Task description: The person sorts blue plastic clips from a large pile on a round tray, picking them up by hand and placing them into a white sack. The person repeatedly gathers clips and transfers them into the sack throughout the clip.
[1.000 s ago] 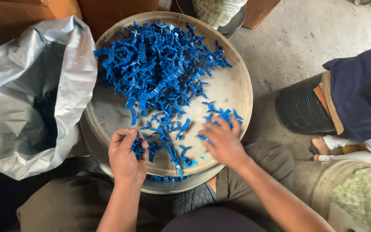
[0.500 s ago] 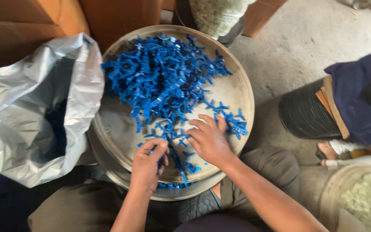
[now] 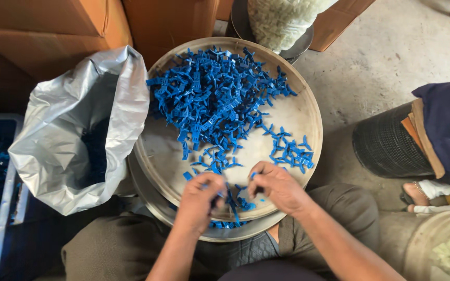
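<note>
Both hands are pinching small blue plastic pieces (image 3: 228, 196) at the round tray's (image 3: 308, 112) six o'clock rim, the left hand (image 3: 200, 200) and right hand (image 3: 277, 186) clamped on them, the main blue heap (image 3: 212, 96) lying toward twelve o'clock.

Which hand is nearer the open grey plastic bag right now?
Left. The left hand works at the round tray's near edge, just right of the grey plastic bag. The right hand sits farther right, beyond the left one, among the blue plastic pieces.

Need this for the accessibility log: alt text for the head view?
Both hands, left hand and right hand, pinch small blue plastic pieces at the near edge of a round metal tray; an open silver bag sits left.
</note>
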